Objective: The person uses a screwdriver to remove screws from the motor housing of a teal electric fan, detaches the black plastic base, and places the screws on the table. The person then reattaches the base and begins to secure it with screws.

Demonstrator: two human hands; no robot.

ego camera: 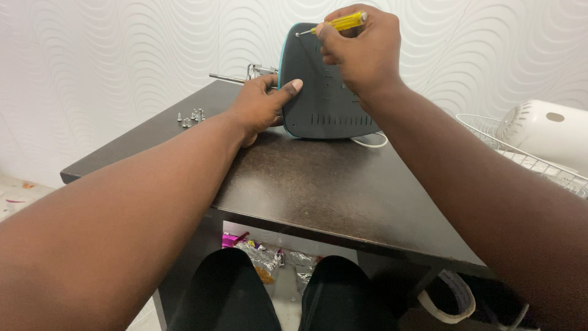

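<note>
While your left hand (260, 107) presses flat against the left edge of a dark grey appliance housing (321, 92), thumb stretched across its face, your right hand (362, 52) is raised above it, fist curled tight around a yellow-handled screwdriver (334, 24). The screwdriver lies nearly level, its metal tip pointing left and meeting the housing near its top edge. Both your forearms reach forward from the bottom corners of the view, the right one climbing higher than the left.

The housing stands upright on its edge on the dark counter (318, 184), between your two hands, with rows of small slots across its face and a teal trim along its left rim. A white cord (370, 141) loops out from under it, just below your right wrist.

Left of your left hand, well apart from it, a small cluster of loose metal screws (191, 116) sits on the counter. Behind your left hand, a metal rod-like part (245, 75) pokes out from behind the housing, mostly hidden by it.

Off to the right of your right arm rests a white wire rack (520, 156) with a rounded white appliance body (545, 132) on it. Your knees, in dark trousers, show below the counter's near edge, with crumpled foil wrappers (263, 254) on the floor between them.
</note>
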